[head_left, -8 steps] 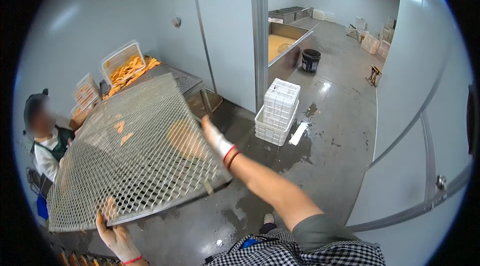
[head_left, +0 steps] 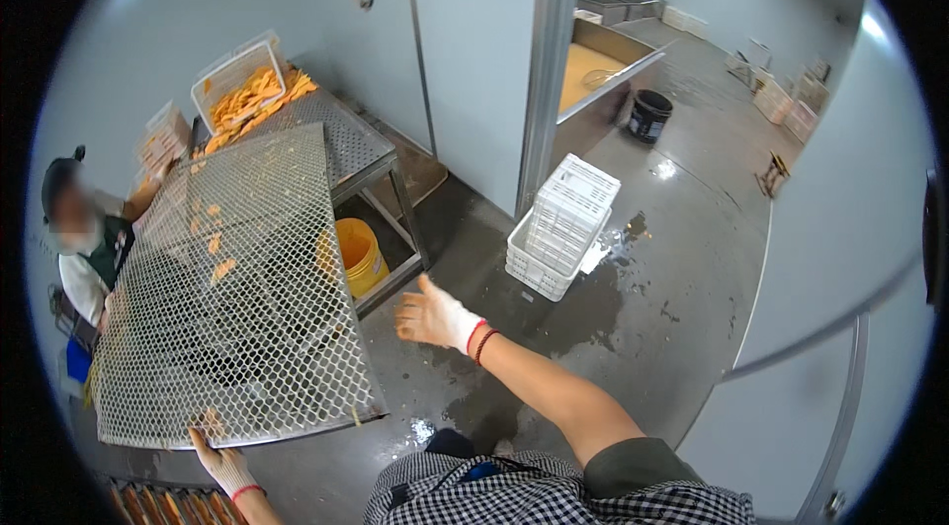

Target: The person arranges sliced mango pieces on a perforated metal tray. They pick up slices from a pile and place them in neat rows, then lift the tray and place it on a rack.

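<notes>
My left hand (head_left: 221,458), in a white glove, grips the near edge of a large metal mesh tray (head_left: 237,327), which slopes across the left of the view with a few orange pieces on it. My right hand (head_left: 433,317), also gloved, is open in the air just right of the tray, not touching it. A co-worker (head_left: 96,265) in a dark apron holds the tray's far side. Behind the tray, a perforated steel table (head_left: 361,148) carries a tipped white crate (head_left: 272,52) spilling orange slices, with a yellow bucket (head_left: 361,263) under it.
White stacked crates (head_left: 559,228) stand on the wet floor (head_left: 692,268) at right, before a doorway. Beyond are a steel vat (head_left: 603,80) of pale liquid, a black bucket (head_left: 648,118) and more crates. Slatted racks with orange pieces (head_left: 168,505) show at lower left.
The mesh tray has moved left, uncovering more table and the yellow bucket. My right hand has let go of its edge and opened, now lower.
</notes>
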Demonstrator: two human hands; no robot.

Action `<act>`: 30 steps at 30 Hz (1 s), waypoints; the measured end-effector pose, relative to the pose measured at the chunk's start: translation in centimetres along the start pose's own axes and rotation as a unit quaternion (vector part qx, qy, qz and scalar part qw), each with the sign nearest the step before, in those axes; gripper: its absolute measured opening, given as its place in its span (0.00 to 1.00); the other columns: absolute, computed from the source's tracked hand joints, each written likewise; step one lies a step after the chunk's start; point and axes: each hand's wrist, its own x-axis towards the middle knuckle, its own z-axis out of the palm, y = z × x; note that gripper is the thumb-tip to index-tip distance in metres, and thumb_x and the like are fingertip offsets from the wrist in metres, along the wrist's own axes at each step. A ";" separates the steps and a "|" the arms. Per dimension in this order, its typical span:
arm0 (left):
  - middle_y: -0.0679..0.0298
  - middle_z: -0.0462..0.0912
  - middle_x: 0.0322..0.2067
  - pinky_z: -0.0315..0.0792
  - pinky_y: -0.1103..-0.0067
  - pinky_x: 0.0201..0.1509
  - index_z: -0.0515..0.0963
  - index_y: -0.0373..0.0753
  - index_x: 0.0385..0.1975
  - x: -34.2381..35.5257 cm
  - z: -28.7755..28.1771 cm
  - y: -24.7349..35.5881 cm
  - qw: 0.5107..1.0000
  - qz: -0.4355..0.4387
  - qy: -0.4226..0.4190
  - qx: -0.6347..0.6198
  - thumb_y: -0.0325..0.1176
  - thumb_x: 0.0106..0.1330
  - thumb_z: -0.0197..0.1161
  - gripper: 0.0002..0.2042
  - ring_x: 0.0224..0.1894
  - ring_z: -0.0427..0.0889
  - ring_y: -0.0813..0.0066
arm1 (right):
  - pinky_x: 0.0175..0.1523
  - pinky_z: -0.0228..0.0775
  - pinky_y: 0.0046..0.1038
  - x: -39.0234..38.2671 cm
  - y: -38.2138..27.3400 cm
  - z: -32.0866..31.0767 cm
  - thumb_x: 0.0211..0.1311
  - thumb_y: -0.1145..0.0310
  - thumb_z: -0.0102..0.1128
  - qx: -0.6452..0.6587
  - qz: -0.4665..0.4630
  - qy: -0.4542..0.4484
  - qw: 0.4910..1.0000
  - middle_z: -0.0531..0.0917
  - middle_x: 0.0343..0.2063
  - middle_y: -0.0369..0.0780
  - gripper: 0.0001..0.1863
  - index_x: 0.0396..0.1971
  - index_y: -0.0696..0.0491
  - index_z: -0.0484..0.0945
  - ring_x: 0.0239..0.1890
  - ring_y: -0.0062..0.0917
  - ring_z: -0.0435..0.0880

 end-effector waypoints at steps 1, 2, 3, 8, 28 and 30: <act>0.55 0.80 0.55 0.74 0.66 0.61 0.73 0.34 0.59 1.0 -1.0 -2.3 0.999 0.008 0.013 0.034 0.44 0.73 0.59 0.23 0.54 0.80 0.62 | 0.53 0.68 0.40 0.2 -1.8 -4.0 0.69 0.36 0.49 0.010 -0.033 -0.033 0.999 0.75 0.38 0.41 0.30 0.44 0.52 0.69 0.42 0.35 0.74; 0.55 0.80 0.55 0.73 0.67 0.62 0.73 0.33 0.59 1.5 -1.3 -3.9 0.996 0.037 -0.039 0.074 0.45 0.73 0.58 0.23 0.54 0.80 0.62 | 0.53 0.68 0.39 0.4 -3.5 -5.6 0.70 0.37 0.49 0.008 -0.052 -0.023 0.998 0.74 0.36 0.40 0.28 0.42 0.51 0.69 0.41 0.35 0.74; 0.55 0.79 0.55 0.73 0.67 0.63 0.72 0.33 0.60 2.2 -1.5 -5.0 0.999 -0.017 -0.022 0.033 0.44 0.75 0.57 0.23 0.54 0.80 0.63 | 0.52 0.69 0.38 0.6 -5.7 -7.3 0.70 0.38 0.49 0.004 -0.073 -0.013 0.997 0.73 0.34 0.39 0.27 0.40 0.50 0.70 0.40 0.34 0.74; 0.57 0.78 0.57 0.71 0.70 0.65 0.71 0.33 0.61 3.5 -2.5 -12.5 0.904 0.181 -0.040 0.385 0.45 0.79 0.48 0.22 0.56 0.79 0.66 | 0.64 0.67 0.42 0.5 -16.8 -9.2 0.74 0.41 0.44 -0.103 -0.093 0.081 0.987 0.71 0.62 0.46 0.35 0.64 0.57 0.65 0.58 0.39 0.74; 0.66 0.82 0.34 0.75 0.72 0.44 0.79 0.43 0.43 8.9 23.6 -40.9 0.947 -0.047 0.318 0.021 0.52 0.73 0.57 0.17 0.34 0.82 0.70 | 0.79 0.36 0.44 47.5 -44.0 -2.6 0.71 0.45 0.47 -0.935 -0.098 -0.188 0.285 0.51 0.75 0.49 0.34 0.72 0.45 0.61 0.78 0.45 0.45; 0.68 0.83 0.34 0.74 0.74 0.42 0.79 0.44 0.44 7.4 19.3 -37.4 0.910 -0.045 0.398 0.109 0.52 0.73 0.58 0.17 0.32 0.81 0.73 | 0.80 0.30 0.42 50.3 -40.9 -5.2 0.73 0.41 0.40 -0.931 -0.027 -0.302 0.204 0.49 0.76 0.46 0.36 0.74 0.44 0.57 0.78 0.42 0.43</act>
